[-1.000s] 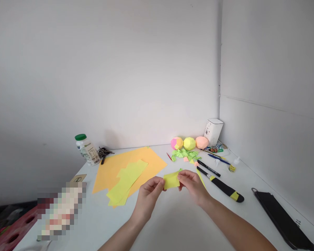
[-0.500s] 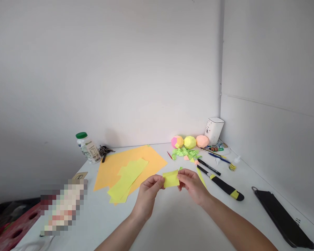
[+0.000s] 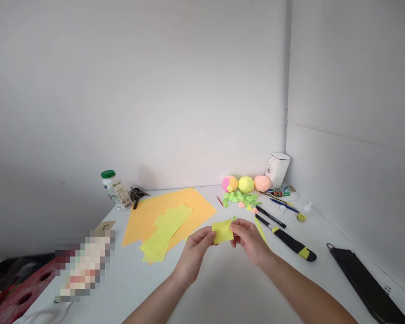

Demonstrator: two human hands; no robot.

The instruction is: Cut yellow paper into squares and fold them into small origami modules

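A small yellow paper square (image 3: 222, 231) is held up just above the white table (image 3: 222, 288), pinched from both sides. My left hand (image 3: 195, 250) grips its left edge between thumb and fingers. My right hand (image 3: 249, 239) pinches its right edge, fingers curled. A thin yellow paper strip (image 3: 260, 230) lies on the table just behind my right hand.
Yellow paper pieces (image 3: 165, 229) lie on an orange sheet (image 3: 148, 216). Green paper bits (image 3: 239, 198), three paper balls (image 3: 245, 184), a white cup (image 3: 277, 169), pens (image 3: 272, 217), a black-yellow knife (image 3: 290, 243), a glue bottle (image 3: 303, 213), a jar (image 3: 115, 190), keys (image 3: 137, 195) and a black case (image 3: 366, 285) surround.
The hands and the yellow square stay almost in place; the view has shifted slightly, and the pinch on the paper is unchanged.
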